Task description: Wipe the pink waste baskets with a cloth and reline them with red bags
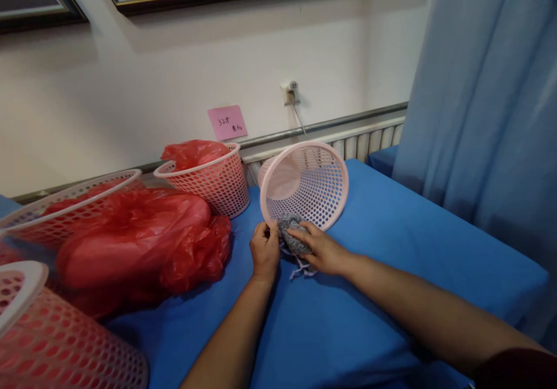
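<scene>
A pink perforated plastic wastebasket [335, 189] lies tipped on its side, its mouth facing me. At its lower rim my right hand [324, 251] grips a bunched grey speckled cloth [296, 232], fingers spread over it. Pale strings [302, 268] dangle below the cloth onto the blue sheet. Just left of the cloth, my left hand [265, 253] is closed with thumb and fingers pinched at the rim. What lies inside that pinch is hidden.
Red plastic bags [139, 250] are heaped to the left. Around them stand a pink basket with a red liner [217, 183], another basket [126, 177] and a near basket [73, 342]. A blue-covered bed [391, 232] lies beneath; a blue curtain [478, 99] hangs right.
</scene>
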Demonstrator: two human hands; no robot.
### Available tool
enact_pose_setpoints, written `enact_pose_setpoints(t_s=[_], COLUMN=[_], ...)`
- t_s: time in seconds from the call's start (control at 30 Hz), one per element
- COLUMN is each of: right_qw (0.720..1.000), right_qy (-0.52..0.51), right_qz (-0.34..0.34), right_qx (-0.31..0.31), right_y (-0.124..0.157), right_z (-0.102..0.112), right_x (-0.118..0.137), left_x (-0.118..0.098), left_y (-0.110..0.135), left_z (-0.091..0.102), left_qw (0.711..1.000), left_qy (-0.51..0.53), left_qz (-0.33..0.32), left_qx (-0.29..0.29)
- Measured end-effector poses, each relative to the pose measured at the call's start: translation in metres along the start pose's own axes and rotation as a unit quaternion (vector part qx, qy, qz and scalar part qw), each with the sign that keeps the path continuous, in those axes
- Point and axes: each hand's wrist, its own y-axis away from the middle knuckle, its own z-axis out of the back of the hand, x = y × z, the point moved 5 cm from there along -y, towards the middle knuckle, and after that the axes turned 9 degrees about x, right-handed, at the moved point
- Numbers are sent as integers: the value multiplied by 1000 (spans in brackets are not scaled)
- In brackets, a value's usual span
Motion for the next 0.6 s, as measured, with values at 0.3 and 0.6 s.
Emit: enact_pose_setpoints(t_s=[0.3,0.6], right_qw=[984,999], right_qy=[63,-34], right_qz=[-155,-21], right_qx=[-68,-16], right_y=[8,-2], right_z=[34,2], right_x=[-66,-38], left_x=[-7,24], left_y=[-6,9], left_z=[14,-37], left_qw=[999,995], left_qy=[9,68], left_qz=[-22,32], left_qx=[-41,59])
